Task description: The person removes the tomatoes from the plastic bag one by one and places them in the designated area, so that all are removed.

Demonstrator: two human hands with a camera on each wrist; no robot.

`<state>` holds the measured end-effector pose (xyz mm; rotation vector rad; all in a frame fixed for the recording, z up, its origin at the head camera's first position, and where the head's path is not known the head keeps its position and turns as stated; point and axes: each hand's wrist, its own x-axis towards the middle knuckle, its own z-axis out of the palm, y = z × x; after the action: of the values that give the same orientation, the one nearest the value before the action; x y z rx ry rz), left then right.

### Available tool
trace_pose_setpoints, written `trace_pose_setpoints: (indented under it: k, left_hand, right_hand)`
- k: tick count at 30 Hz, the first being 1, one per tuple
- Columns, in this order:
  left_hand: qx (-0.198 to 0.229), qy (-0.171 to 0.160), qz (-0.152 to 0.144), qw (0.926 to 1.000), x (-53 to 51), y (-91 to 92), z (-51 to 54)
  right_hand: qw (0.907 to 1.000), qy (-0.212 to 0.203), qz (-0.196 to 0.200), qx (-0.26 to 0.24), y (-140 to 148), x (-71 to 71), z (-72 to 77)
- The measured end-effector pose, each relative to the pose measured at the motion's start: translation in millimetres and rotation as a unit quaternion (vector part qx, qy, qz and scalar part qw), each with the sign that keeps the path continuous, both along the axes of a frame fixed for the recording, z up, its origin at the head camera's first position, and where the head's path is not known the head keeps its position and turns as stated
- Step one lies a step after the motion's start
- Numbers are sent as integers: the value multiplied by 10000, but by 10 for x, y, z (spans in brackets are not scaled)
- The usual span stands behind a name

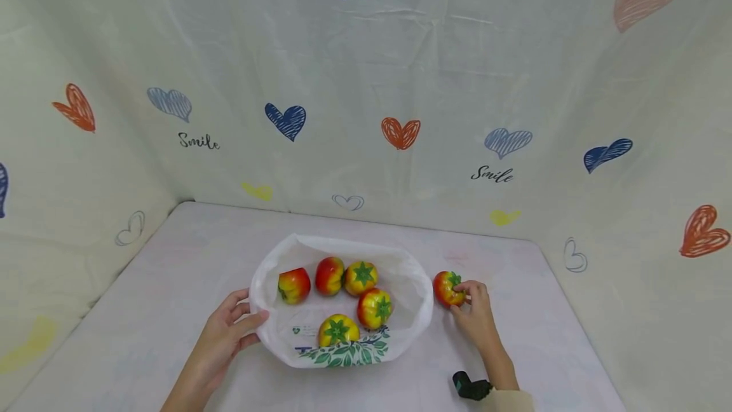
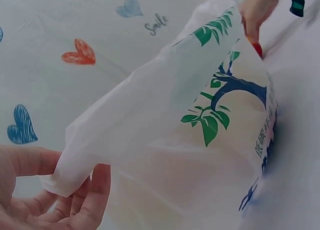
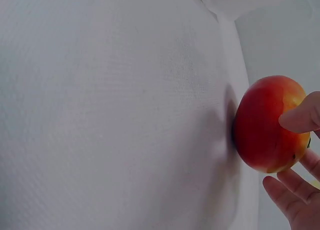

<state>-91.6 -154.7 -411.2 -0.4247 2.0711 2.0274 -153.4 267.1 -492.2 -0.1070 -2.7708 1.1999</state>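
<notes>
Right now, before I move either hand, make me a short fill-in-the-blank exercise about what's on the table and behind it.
The left hand pinches the rim of a bag whose main colour is ____.
Inside the bag lie ____ red-and-yellow fruits.
The right hand grips another fruit whose leafy top is ____.
The word printed on the backdrop is ____.

Missing words: white; five; green; Smile.

We note pale sheeting (image 1: pixel 343 49), apparently cloth, printed with hearts (image 1: pixel 400 133) and "Smile" lettering (image 1: pixel 199 141), enclosing a whitish table (image 1: pixel 206 247) on three sides.
</notes>
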Motion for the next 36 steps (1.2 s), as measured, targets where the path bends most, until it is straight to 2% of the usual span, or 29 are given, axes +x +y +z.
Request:
trace_pose_setpoints:
  k: [8, 16, 24, 30, 36]
  left_hand:
    - [-61, -98, 40, 9999, 18, -11, -19]
    - [-38, -60, 58, 10000, 17, -14, -49]
    - [-44, -45, 38, 10000, 27, -13, -53]
    - [-104, -123, 23, 9999, 15, -15, -47]
    - [-124, -92, 16, 9999, 19, -12, -46]
  right_hand:
    - [9999, -66, -71, -61, 6, 13, -10]
    - [9998, 81, -97, -138, 7, 26, -2]
    - [9993, 360, 76, -67, -35, 50, 173]
    - [9956, 879, 239, 229, -88, 61, 287]
    - [9902, 1329, 367, 201, -175, 125, 463]
